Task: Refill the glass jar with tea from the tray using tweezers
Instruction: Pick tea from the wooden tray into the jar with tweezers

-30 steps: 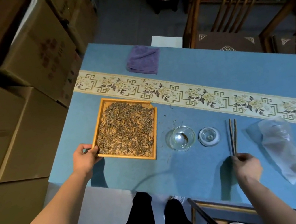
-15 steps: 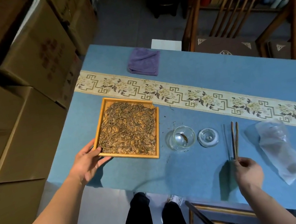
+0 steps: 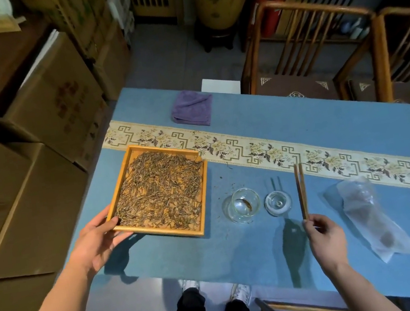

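A square wooden tray (image 3: 203, 197) full of dry brown tea leaves lies on the blue table (image 3: 261, 131). My left hand (image 3: 98, 239) holds its near left corner, thumb on the rim and fingers underneath. The small glass jar (image 3: 244, 204) stands to the tray's right with a few leaves inside. Its glass lid (image 3: 278, 202) lies beside it. My right hand (image 3: 325, 238) pinches the near end of the wooden tweezers (image 3: 301, 190), which point away from me above the table, right of the lid.
A clear plastic bag (image 3: 373, 218) lies at the right. A folded purple cloth (image 3: 191, 108) sits at the far side, beyond a patterned runner (image 3: 332, 160). Cardboard boxes (image 3: 42, 121) stack up left of the table. Wooden chairs (image 3: 316, 53) stand behind it.
My right hand has lifted the tweezers off the table. My left hand has slid under the tray's near left corner, and that corner has risen slightly.
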